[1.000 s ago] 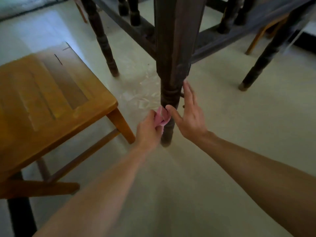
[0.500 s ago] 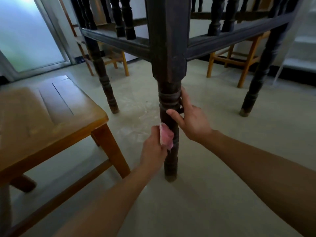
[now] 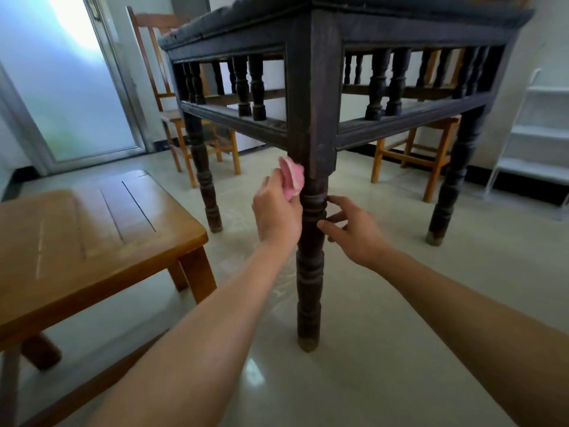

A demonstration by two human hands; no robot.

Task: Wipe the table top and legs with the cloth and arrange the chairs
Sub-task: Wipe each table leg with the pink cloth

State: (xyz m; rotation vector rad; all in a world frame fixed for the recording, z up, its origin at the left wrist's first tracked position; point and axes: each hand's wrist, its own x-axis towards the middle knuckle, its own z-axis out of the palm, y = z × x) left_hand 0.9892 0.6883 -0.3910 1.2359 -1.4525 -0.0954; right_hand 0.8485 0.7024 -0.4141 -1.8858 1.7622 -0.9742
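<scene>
both forearms come in from the bottom of the frame and meet at centre. left hand (image 3: 278,211) sits just left of the near table leg (image 3: 309,272), fingers curled around a bunched pink cloth (image 3: 292,177). the cloth pokes out above the knuckles and presses on the leg's left face, right where the square upper block meets the turned section.

right hand (image 3: 357,232) is on the other side of the same leg, slightly lower, holding nothing. fingers are loosely spread, thumb and index tips at the ringed part of the leg. looks like light fingertip contact rather than a wrap, but the leg hides the rest.

the leg is dark, worn and upright, foot on the pale glossy floor (image 3: 400,334) at lower centre.

lower left: light wooden chair (image 3: 92,235) close to the camera, seat facing up. its front leg stands left of the table leg, not touching it.

table (image 3: 400,29) fills the upper half. dark frame, small turned spindles between two rails under the top, top surface barely visible from this low angle. two more dark legs show at mid-left and right.

behind the table:
- second wooden chair (image 3: 160,20) at upper left, on the table's far side
- third chair (image 3: 435,164) at mid-right, seen past the table frame
- frosted glass door (image 3: 61,87) at far upper left
- white shelf rack (image 3: 535,131) at the right edge
</scene>
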